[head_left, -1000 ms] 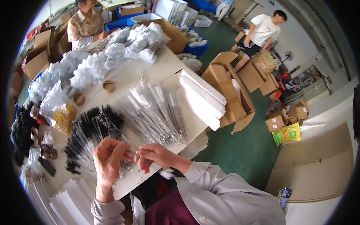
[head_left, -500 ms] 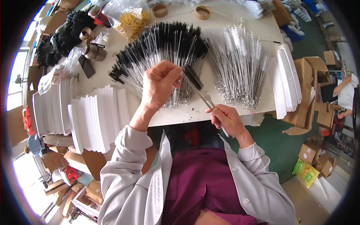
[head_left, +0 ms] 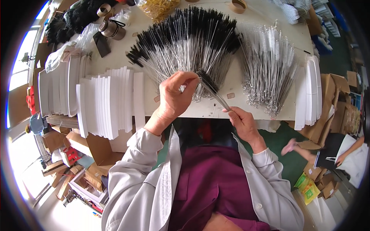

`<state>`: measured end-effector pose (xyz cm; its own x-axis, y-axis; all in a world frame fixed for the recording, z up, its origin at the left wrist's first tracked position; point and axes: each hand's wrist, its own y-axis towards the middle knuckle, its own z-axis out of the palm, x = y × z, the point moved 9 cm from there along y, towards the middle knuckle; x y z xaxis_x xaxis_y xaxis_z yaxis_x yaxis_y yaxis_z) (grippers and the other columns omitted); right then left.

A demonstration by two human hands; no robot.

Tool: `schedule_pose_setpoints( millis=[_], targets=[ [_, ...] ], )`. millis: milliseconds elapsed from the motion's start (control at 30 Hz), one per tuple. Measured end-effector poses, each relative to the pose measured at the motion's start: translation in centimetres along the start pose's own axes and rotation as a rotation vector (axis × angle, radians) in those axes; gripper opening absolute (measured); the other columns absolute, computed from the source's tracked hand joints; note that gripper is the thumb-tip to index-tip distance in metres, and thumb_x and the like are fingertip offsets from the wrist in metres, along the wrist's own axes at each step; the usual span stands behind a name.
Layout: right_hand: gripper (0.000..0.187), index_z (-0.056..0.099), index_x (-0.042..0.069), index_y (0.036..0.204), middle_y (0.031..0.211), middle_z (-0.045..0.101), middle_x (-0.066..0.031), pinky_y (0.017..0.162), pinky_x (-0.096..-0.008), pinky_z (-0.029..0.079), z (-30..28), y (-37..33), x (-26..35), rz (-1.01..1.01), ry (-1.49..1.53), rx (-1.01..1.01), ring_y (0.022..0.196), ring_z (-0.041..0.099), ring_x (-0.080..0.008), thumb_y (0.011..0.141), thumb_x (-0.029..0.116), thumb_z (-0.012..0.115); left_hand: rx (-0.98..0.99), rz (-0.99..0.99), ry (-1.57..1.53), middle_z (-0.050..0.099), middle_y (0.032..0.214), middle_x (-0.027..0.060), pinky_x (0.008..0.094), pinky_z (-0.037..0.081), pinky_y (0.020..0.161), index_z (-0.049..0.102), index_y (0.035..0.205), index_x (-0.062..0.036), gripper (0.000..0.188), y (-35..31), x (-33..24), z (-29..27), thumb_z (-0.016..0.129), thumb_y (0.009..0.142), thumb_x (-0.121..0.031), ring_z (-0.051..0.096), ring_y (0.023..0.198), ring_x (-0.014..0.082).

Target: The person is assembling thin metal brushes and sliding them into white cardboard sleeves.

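My right hand (head_left: 245,122) is closed round the wire stems of a few small black-bristled tube brushes (head_left: 208,84), held slantwise above the table's front edge. Their bristle ends point up and left. At those ends my left hand (head_left: 175,93) makes a pinch, thumb and forefinger against the tips; what lies between them is hidden. Behind my hands a big fanned pile of black-bristled brushes (head_left: 189,32) rests on the table, bristles away from me. To its right is a second pile of wire brushes (head_left: 268,63) with whitish bristles and looped stem ends nearer me.
Folded white card strips (head_left: 104,104) stand in rows on the left; another white stack (head_left: 308,94) is at the right, beside an open cardboard box (head_left: 327,100). A metal flask (head_left: 112,30), tape roll (head_left: 237,6) and yellow bands (head_left: 158,8) lie farther back. A person (head_left: 327,152) is at the right.
The view has shifted, so the table's things sit farther right. My hands keep the brushes between them, tilted a little flatter. The person at the right has come nearer.
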<state>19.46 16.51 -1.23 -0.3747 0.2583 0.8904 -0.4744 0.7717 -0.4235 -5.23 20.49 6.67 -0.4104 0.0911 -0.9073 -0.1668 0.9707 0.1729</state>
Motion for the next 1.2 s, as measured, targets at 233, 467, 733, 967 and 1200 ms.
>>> schedule_pose_setpoints(
  millis=[233, 467, 733, 967, 1200],
  targets=[
    [0.03, 0.071, 0.002, 0.111, 0.065, 0.043, 0.001, 0.056, -0.0275, 0.037, 1.1, 0.8, 0.3, -0.074, -0.058, -0.031, 0.061, 0.041, -0.0075, 0.107, 0.027, 0.057, 0.064, 0.311, 0.335, 0.07, 0.1, 0.0129, 0.0363, 0.059, 0.066, 0.07, 0.1, -0.005, 0.021, -4.0, -1.9, -0.2, 0.077, 0.08, 0.0, 0.072, 0.078, 0.03],
    [0.03, 0.07, 0.0, 0.113, 0.064, 0.039, 0.0013, 0.053, -0.0282, 0.032, 1.9, 1.1, -0.3, -0.029, -0.097, 0.001, 0.06, 0.037, -0.0063, 0.108, 0.024, 0.054, -0.048, -0.28, 0.804, 0.068, 0.112, 0.0201, 0.0463, 0.055, 0.086, 0.062, 0.122, 0.0005, 0.047, -9.4, 8.0, -8.3, 0.077, 0.086, -0.026, 0.067, 0.101, 0.04],
    [0.03, 0.065, -0.001, 0.129, 0.071, 0.052, -0.0028, 0.061, -0.0297, 0.043, 4.7, 1.8, -0.6, -0.093, -0.148, 0.033, 0.065, 0.048, -0.0118, 0.106, 0.015, 0.055, 0.184, -0.905, 1.024, 0.066, 0.114, 0.0283, 0.047, 0.054, 0.093, 0.056, 0.118, 0.008, 0.07, -17.6, 19.4, -13.5, 0.085, 0.078, -0.042, 0.066, 0.111, 0.0382],
    [0.031, 0.063, -0.001, 0.132, 0.074, 0.056, -0.0042, 0.063, -0.0303, 0.045, 5.9, 2.1, -0.3, -0.119, -0.161, 0.047, 0.067, 0.05, -0.0124, 0.105, 0.013, 0.055, 0.102, -0.886, 0.886, 0.07, 0.106, 0.0299, 0.0489, 0.055, 0.09, 0.06, 0.114, 0.0058, 0.05, -18.0, 21.1, -14.3, 0.078, 0.08, -0.026, 0.069, 0.103, 0.0431],
    [0.03, 0.065, -0.002, 0.129, 0.074, 0.057, -0.0032, 0.062, -0.029, 0.045, 6.9, 1.9, -0.2, -0.085, -0.127, 0.12, 0.067, 0.05, -0.0114, 0.106, 0.015, 0.058, -0.219, -0.987, -0.327, 0.067, 0.078, 0.0124, 0.0341, 0.057, 0.062, 0.063, 0.1, 0.0071, 0.026, -16.7, 19.2, -12.0, 0.065, 0.082, -0.011, 0.067, 0.064, 0.0205]
  ],
)
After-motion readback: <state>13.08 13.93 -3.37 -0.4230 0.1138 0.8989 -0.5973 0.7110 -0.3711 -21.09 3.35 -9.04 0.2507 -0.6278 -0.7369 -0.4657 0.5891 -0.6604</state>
